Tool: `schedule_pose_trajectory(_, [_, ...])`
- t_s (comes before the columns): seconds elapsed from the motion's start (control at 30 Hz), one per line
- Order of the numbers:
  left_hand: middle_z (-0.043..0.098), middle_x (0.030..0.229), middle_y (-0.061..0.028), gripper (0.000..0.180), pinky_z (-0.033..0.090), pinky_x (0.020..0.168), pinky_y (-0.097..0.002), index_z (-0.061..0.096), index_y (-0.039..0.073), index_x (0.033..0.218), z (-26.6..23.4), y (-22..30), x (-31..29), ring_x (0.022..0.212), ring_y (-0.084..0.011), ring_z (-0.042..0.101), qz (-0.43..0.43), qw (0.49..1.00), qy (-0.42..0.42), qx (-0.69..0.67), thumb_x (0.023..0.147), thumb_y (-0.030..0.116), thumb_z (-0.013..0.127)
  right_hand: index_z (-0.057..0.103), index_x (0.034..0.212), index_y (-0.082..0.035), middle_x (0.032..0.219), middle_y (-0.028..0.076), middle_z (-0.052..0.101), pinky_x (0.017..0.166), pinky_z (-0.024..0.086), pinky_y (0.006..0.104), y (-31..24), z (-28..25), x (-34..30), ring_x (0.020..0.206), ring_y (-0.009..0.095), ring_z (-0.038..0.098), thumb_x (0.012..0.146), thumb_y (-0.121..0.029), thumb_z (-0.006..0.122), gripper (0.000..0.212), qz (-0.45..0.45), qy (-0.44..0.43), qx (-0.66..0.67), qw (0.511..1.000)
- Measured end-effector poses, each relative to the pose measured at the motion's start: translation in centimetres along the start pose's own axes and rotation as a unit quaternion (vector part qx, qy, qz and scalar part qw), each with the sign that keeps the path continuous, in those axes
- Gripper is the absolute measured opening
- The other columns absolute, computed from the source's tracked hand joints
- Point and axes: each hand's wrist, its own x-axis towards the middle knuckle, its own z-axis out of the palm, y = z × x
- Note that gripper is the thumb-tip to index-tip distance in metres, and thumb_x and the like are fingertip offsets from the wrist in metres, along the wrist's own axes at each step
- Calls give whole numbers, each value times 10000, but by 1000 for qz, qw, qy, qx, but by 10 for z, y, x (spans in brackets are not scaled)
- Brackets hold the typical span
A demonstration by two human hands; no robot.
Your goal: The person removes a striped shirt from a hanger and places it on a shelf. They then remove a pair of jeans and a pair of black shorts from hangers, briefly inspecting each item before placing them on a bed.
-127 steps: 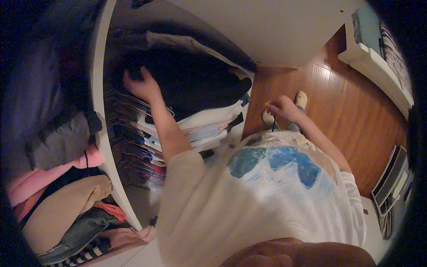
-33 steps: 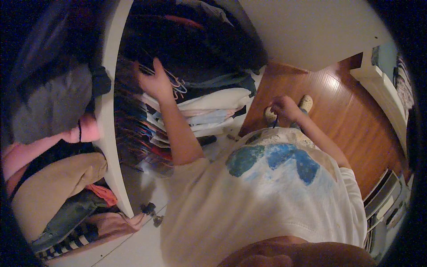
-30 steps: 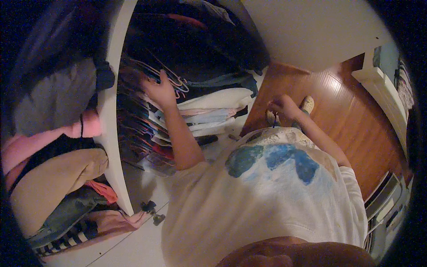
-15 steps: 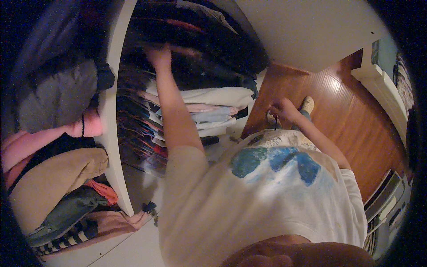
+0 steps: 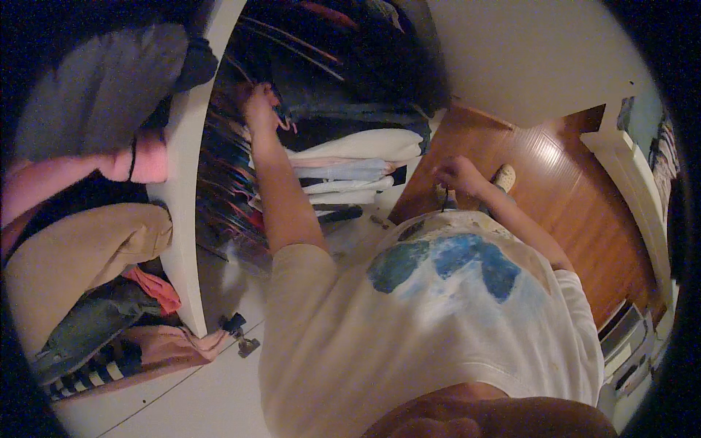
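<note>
My left hand reaches into a wardrobe among hanging clothes, its fingers curled beside a thin pinkish loop. What they grip is lost in the dark. Black garments hang on its far side, with thin hanger edges showing above. Nearer, by my left forearm, hang a white garment and a pale blue one. My right hand is held over the floor in front of my shirt, fingers bent together. A thin dark cord shows just below it; whether the hand holds it is unclear.
A white divider panel stands left of the hanging clothes. Beyond it are a grey padded garment, pink fabric and tan fabric. A white door stands at the far right, over a wooden floor.
My left hand has moved slightly nearer, and a gap has widened among the dark garments beyond it. The view has shifted a little. My right hand stays nearly in place, fingers still bent.
</note>
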Motion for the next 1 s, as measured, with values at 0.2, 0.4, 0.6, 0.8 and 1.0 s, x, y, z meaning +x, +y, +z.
schedule_pose_trajectory(0.2, [526,702,-37,259,364,475,-225,520,18,1096,-21,22,-51,566,-98,444,31,999,-8,-1,850,76,576,663,894,-43,867,172,662,729,495,397,5,7,13,811,325,635,793,-146,619,151,-36,7,6,999])
schedule_pose_trajectory(0.4, [554,740,-62,243,390,489,-260,518,22,1099,-22,29,-59,588,-131,485,60,998,-24,8,878,110,566,665,885,-40,865,173,661,740,498,396,15,7,19,810,325,635,793,-132,618,139,-36,6,0,999])
schedule_pose_trajectory(0.6, [571,766,-82,245,467,579,-301,525,32,1097,0,44,-70,632,-178,543,13,999,22,31,896,166,569,664,890,-45,849,159,665,734,501,381,21,11,27,792,297,637,781,-104,625,130,-39,17,30,999])
schedule_pose_trajectory(0.8, [570,763,-71,233,485,618,-281,540,21,1075,-20,33,-58,679,-164,566,26,999,-33,13,908,183,558,663,889,-43,820,141,667,716,508,361,20,16,32,771,259,642,768,-80,640,129,-52,21,39,998])
schedule_pose_trajectory(1.0, [522,698,-30,203,420,536,-246,572,18,1023,-14,31,-53,611,-119,506,28,998,-60,3,911,186,553,658,885,-34,797,133,667,653,511,368,10,7,33,720,253,643,778,-71,632,116,-42,3,-2,999])
